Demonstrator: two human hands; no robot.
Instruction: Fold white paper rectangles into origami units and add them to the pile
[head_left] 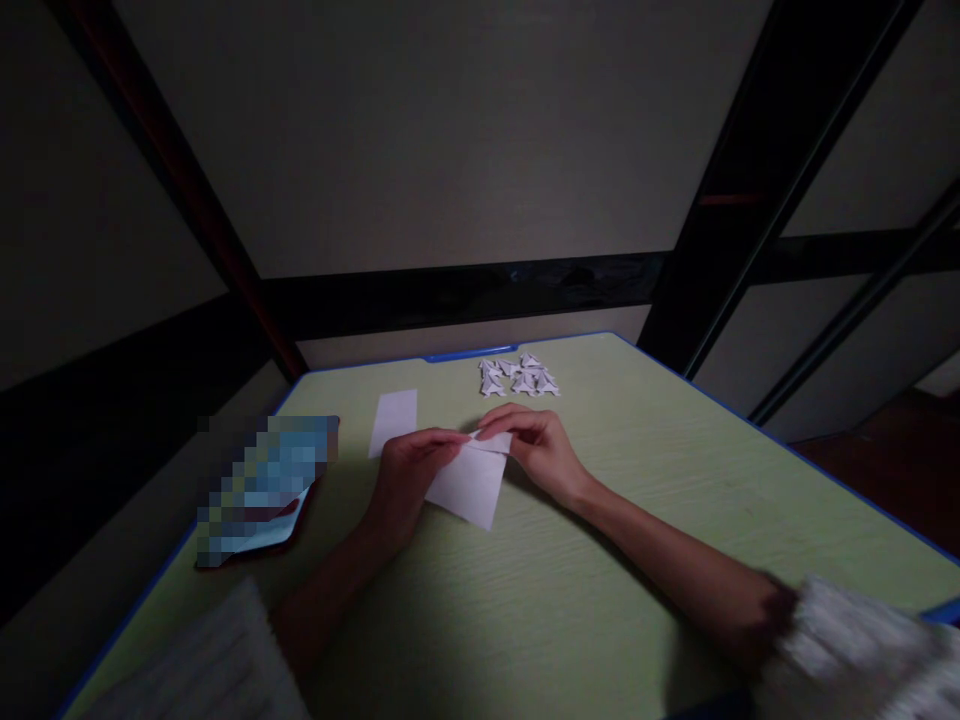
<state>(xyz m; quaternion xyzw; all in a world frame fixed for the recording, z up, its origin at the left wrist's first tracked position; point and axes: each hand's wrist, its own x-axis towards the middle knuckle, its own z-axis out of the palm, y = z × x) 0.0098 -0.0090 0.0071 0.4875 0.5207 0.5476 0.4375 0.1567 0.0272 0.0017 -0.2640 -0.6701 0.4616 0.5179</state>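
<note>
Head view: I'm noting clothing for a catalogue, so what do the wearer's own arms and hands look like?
The left sleeve and right sleeve are pale grey to off-white, thick and fuzzy like knitwear, the left one faintly ribbed. Both end partway up the forearm. The left hand and right hand are ungloved; no ring or watch can be made out in the dim light.

Pretty dim in here, and we can't pin down the light source. Our left hand [409, 475] looks darker than our right hand [541, 447], with soft shadows on the surface [660, 470]. We get faint reflections on the glossy black strip [465, 293], stretched wide-angle edges, and blocky pixelation over the flat device [270, 492].
</note>
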